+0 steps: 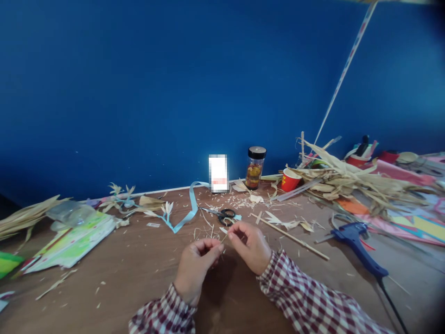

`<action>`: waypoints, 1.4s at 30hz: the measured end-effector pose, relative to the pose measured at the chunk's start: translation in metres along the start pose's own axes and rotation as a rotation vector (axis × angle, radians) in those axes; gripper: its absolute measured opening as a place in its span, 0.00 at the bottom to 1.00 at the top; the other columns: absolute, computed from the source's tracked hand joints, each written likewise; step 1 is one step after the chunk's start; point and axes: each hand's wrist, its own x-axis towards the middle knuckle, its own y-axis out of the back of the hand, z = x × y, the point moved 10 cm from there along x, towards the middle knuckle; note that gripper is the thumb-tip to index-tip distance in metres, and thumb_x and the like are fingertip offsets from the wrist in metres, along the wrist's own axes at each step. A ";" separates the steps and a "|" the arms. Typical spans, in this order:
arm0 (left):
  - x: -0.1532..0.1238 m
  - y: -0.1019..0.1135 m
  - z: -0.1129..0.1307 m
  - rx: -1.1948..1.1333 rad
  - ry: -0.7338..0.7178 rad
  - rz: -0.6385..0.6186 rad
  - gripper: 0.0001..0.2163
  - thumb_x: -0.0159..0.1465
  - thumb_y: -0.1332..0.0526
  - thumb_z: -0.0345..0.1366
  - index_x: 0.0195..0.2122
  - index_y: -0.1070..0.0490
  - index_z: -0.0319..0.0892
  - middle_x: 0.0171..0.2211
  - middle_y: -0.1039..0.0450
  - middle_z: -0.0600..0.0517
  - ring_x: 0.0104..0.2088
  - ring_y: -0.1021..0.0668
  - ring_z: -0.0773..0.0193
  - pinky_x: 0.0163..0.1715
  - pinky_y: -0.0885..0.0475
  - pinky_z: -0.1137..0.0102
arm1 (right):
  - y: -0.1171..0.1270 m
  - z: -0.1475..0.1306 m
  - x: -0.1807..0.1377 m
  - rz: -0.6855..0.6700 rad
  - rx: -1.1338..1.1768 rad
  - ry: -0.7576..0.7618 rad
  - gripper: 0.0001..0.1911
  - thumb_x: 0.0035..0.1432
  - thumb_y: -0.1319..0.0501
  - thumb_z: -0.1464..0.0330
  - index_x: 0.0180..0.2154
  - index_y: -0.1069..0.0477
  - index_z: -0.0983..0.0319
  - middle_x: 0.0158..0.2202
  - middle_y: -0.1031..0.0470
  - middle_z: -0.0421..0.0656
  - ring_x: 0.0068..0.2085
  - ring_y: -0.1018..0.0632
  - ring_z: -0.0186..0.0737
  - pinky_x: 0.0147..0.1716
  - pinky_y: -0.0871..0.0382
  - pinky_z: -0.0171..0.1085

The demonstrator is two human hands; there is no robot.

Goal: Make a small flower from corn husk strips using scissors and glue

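Over the brown table, my left hand (199, 265) is closed in a pinch of thumb and forefinger. My right hand (251, 246) pinches just to its right and slightly farther away. Between the fingertips runs a thin straw-coloured strip (224, 237), held by both hands; its ends are hidden in the fingers. Black-handled scissors (225, 215) lie open just beyond the hands. A light blue ribbon (187, 215) curves to their left, touching a flower shape (167, 213) of pale husk. Cut scraps (239, 200) are scattered behind the scissors.
At the right are a blue glue gun (359, 248) with its cord, a thin stick (295, 237), a heap of dried husks (368, 185) and a red paper cup (290, 180). A lidded jar (255, 169) stands by the blue wall. Painted paper (83, 241) lies left.
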 end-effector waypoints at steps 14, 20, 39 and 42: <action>-0.002 -0.001 -0.010 -0.170 0.131 -0.010 0.10 0.45 0.33 0.36 0.26 0.29 0.38 0.17 0.33 0.57 0.18 0.32 0.74 0.21 0.36 0.78 | -0.001 0.006 -0.002 0.019 0.044 -0.029 0.06 0.54 0.47 0.68 0.29 0.34 0.63 0.21 0.36 0.37 0.22 0.37 0.29 0.21 0.43 0.29; -0.012 -0.003 0.039 0.362 -0.368 0.049 0.05 0.51 0.39 0.35 0.25 0.28 0.40 0.23 0.29 0.52 0.25 0.28 0.67 0.26 0.34 0.74 | -0.025 0.021 -0.006 -0.103 0.249 -0.139 0.08 0.53 0.45 0.66 0.26 0.35 0.64 0.19 0.38 0.36 0.21 0.37 0.28 0.20 0.45 0.28; -0.034 -0.017 0.068 0.804 -0.713 0.108 0.05 0.55 0.44 0.31 0.26 0.28 0.40 0.25 0.30 0.50 0.26 0.28 0.66 0.26 0.34 0.75 | -0.021 0.003 -0.006 -0.114 0.062 -0.007 0.06 0.53 0.46 0.71 0.30 0.31 0.62 0.26 0.30 0.39 0.27 0.31 0.32 0.27 0.38 0.30; -0.033 -0.016 0.068 0.832 -0.711 0.117 0.05 0.56 0.44 0.32 0.26 0.29 0.40 0.25 0.31 0.50 0.27 0.28 0.66 0.27 0.34 0.75 | -0.022 0.001 -0.008 -0.124 0.069 -0.013 0.06 0.52 0.45 0.71 0.31 0.30 0.63 0.27 0.29 0.40 0.27 0.30 0.32 0.27 0.36 0.30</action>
